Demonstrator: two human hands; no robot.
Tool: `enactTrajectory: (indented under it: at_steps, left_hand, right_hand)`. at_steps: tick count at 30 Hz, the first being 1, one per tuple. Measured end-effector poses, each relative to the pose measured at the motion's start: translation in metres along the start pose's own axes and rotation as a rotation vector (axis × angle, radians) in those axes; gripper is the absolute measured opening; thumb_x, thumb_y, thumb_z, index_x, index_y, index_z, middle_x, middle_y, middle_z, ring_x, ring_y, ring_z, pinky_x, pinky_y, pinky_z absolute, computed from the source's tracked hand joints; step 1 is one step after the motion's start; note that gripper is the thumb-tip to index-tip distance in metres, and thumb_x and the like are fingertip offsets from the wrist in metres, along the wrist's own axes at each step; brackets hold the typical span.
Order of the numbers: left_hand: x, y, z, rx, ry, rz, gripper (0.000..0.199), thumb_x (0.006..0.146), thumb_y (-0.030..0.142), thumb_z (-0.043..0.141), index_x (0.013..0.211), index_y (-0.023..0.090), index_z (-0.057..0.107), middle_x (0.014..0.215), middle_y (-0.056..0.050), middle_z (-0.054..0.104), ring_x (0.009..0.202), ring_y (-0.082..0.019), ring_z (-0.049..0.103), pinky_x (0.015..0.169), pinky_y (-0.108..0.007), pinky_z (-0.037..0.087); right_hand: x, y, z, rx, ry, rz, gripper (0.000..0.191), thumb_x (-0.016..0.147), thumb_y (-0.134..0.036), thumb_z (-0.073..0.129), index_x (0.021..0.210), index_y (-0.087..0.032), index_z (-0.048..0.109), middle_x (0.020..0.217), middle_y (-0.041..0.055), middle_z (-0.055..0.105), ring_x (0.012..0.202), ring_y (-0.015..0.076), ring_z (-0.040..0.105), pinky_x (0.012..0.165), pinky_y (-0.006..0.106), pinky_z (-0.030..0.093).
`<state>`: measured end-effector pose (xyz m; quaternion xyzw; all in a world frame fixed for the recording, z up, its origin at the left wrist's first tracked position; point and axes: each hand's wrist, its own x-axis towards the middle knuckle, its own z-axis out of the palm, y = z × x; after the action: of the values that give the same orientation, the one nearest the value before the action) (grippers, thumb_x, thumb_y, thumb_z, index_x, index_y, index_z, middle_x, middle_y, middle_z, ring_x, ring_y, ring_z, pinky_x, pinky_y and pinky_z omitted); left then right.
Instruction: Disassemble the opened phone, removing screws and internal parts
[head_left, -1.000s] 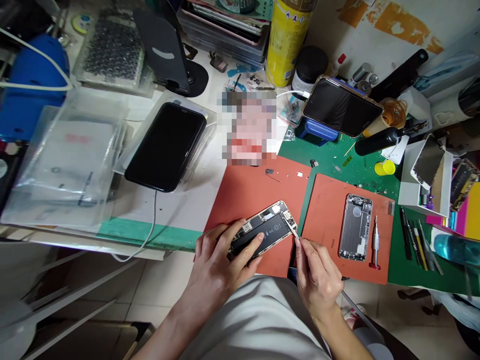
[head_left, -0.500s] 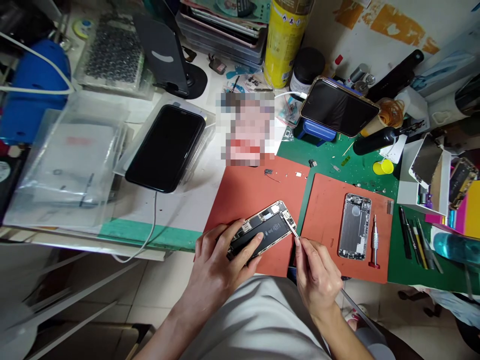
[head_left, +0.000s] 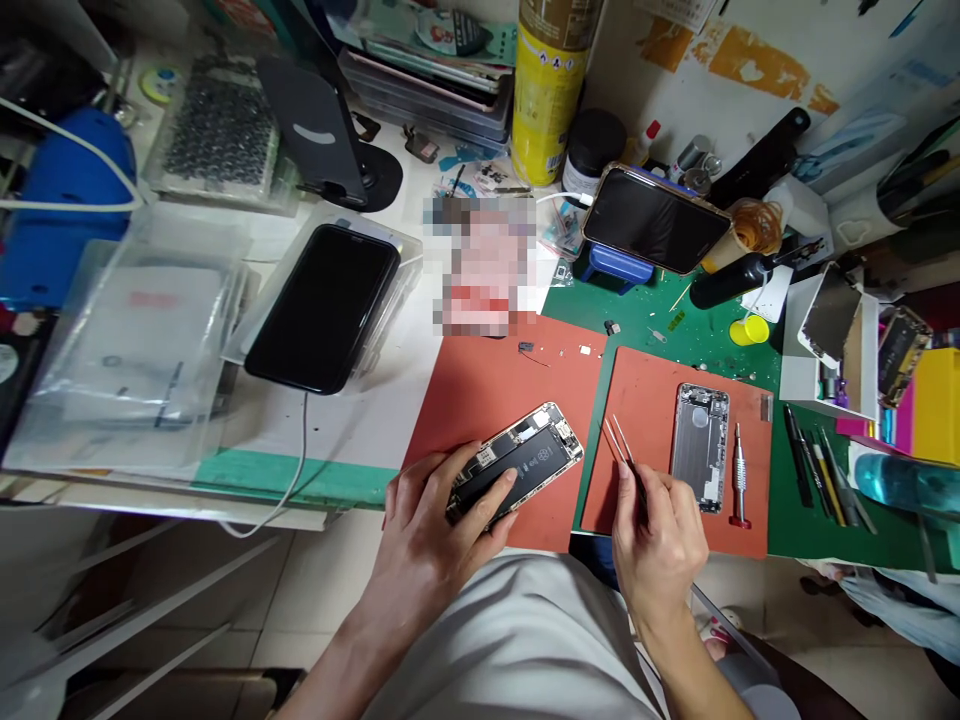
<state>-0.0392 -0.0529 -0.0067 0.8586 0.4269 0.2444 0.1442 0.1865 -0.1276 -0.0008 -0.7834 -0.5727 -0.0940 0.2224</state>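
Note:
An opened phone [head_left: 551, 460], its black battery and circuit board showing, lies tilted on the left red mat [head_left: 480, 385]. My left hand [head_left: 442, 520] grips its lower left end, thumb and fingers on the edges and one finger across the battery. My right hand [head_left: 652, 535] pinches a pair of metal tweezers [head_left: 618, 440], tips apart with nothing visible between them. The tweezers hover over the right red mat [head_left: 637, 400], clear of the phone. Right of that hand lie an empty phone housing [head_left: 701, 450] and a small screwdriver [head_left: 739, 475] with a red end.
A black phone [head_left: 324, 308] rests on a box at left. Another phone [head_left: 656, 218] leans on a blue stand. Several slim tools [head_left: 821, 465] and a white box [head_left: 817, 370] are at right. A yellow can [head_left: 551, 90] stands behind. Tiny parts lie along the mat's top.
My right hand has drawn the tweezers away from the phone's upper right corner, to the right, and their tips have spread. My left hand keeps its hold; the view has shifted slightly.

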Motion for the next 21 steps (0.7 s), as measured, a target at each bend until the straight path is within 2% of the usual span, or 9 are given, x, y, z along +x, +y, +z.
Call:
enactTrajectory:
  at_steps: [2, 4, 7, 9, 15, 21]
  left_hand:
    - [0.001, 0.000, -0.001, -0.013, 0.012, 0.022, 0.046, 0.083, 0.018, 0.085, 0.127, 0.025, 0.072, 0.136, -0.021, 0.062, 0.117, -0.038, 0.062, 0.092, -0.055, 0.053]
    - [0.002, 0.002, -0.003, -0.007, 0.028, 0.044, 0.047, 0.082, 0.017, 0.086, 0.127, 0.024, 0.072, 0.136, -0.021, 0.061, 0.117, -0.037, 0.061, 0.093, -0.054, 0.055]
    - [0.001, 0.005, -0.004, 0.033, 0.059, 0.068, 0.051, 0.080, 0.016, 0.087, 0.128, 0.023, 0.072, 0.140, -0.021, 0.058, 0.122, -0.037, 0.058, 0.095, -0.052, 0.056]
    - [-0.001, 0.007, -0.004, 0.053, 0.067, 0.081, 0.054, 0.079, 0.015, 0.088, 0.130, 0.023, 0.072, 0.142, -0.021, 0.057, 0.125, -0.037, 0.057, 0.097, -0.050, 0.056]
    - [-0.005, 0.006, -0.003, 0.123, 0.086, 0.124, 0.058, 0.076, 0.020, 0.091, 0.131, 0.024, 0.073, 0.141, -0.020, 0.059, 0.123, -0.036, 0.057, 0.096, -0.047, 0.057]
    - [-0.007, 0.006, -0.003, 0.133, 0.085, 0.119, 0.060, 0.076, 0.021, 0.092, 0.133, 0.024, 0.072, 0.141, -0.020, 0.060, 0.120, -0.035, 0.058, 0.097, -0.048, 0.056]
  right_hand:
    - [0.005, 0.000, 0.000, -0.031, 0.012, 0.000, 0.021, 0.097, -0.013, 0.071, 0.117, -0.017, 0.067, 0.095, 0.0107, 0.069, 0.084, 0.0238, 0.062, 0.079, 0.038, 0.052]
    - [0.012, -0.005, -0.002, 0.087, -0.019, 0.005, 0.019, 0.098, -0.013, 0.068, 0.117, -0.019, 0.067, 0.098, 0.0101, 0.069, 0.086, 0.0237, 0.063, 0.081, 0.039, 0.052]
    - [0.023, -0.017, -0.002, 0.401, -0.178, 0.039, 0.016, 0.102, -0.013, 0.062, 0.115, -0.021, 0.067, 0.101, 0.0078, 0.069, 0.092, 0.0218, 0.065, 0.082, 0.036, 0.054]
    - [0.029, -0.024, 0.002, 0.510, -0.267, 0.063, 0.015, 0.104, -0.015, 0.059, 0.116, -0.021, 0.066, 0.103, 0.0075, 0.067, 0.094, 0.0210, 0.065, 0.083, 0.035, 0.054]
    - [0.030, -0.033, 0.018, 0.452, -0.292, 0.095, 0.012, 0.107, -0.018, 0.050, 0.110, -0.022, 0.062, 0.098, 0.0063, 0.062, 0.088, 0.0212, 0.063, 0.079, 0.034, 0.050]
    - [0.034, -0.035, 0.018, 0.439, -0.360, 0.095, 0.015, 0.108, -0.019, 0.043, 0.103, -0.022, 0.056, 0.096, 0.0060, 0.059, 0.085, 0.0208, 0.059, 0.076, 0.033, 0.046]
